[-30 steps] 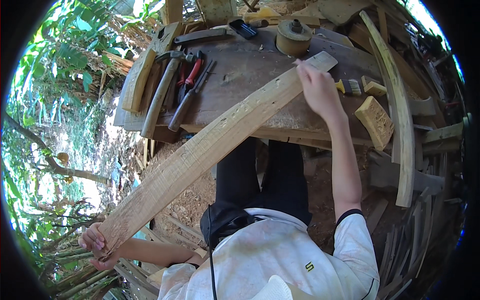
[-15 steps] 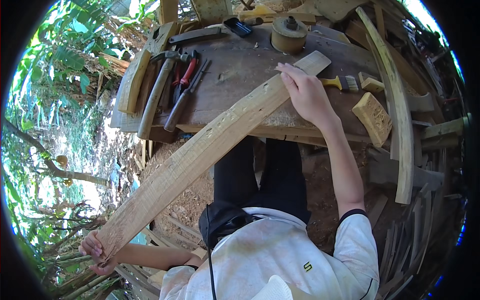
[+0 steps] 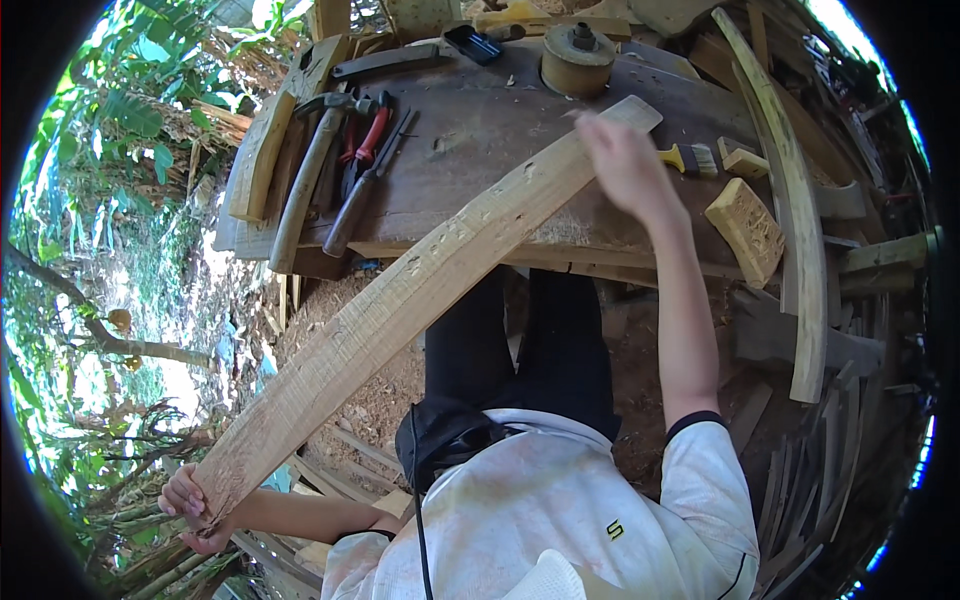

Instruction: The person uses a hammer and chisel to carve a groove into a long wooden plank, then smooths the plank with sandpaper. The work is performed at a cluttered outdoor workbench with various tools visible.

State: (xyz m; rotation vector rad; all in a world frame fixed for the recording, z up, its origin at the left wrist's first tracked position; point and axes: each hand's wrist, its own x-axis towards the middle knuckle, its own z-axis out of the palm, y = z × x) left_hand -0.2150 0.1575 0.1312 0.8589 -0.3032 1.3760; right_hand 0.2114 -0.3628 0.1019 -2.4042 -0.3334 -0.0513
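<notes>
A long wooden plank (image 3: pixel 370 300) with small pits in its face slants from the lower left up to the workbench (image 3: pixel 450 90). My left hand (image 3: pixel 192 508) grips its low end, fingers wrapped over the edge. At the far end my right hand (image 3: pixel 625 160) is over or against the plank's right side, its fingers smeared by motion. Just right of that hand lies a paintbrush (image 3: pixel 697 160) with a yellow handle. Beyond the plank's tip stands a round container (image 3: pixel 578 65) with a dark knob on top.
Along the bench's left side lie a hammer (image 3: pixel 308 185), red-handled pliers (image 3: pixel 370 140), a wooden-handled pointed tool (image 3: pixel 352 205) and a wood block (image 3: pixel 262 160). A yellowish block (image 3: pixel 745 232) sits at the right edge. Beside it leans a long curved strip (image 3: pixel 795 200). Wood scraps cover the ground.
My right hand has shifted slightly right along the plank's far end and become blurred. My left hand keeps its grip, and the plank has barely moved.
</notes>
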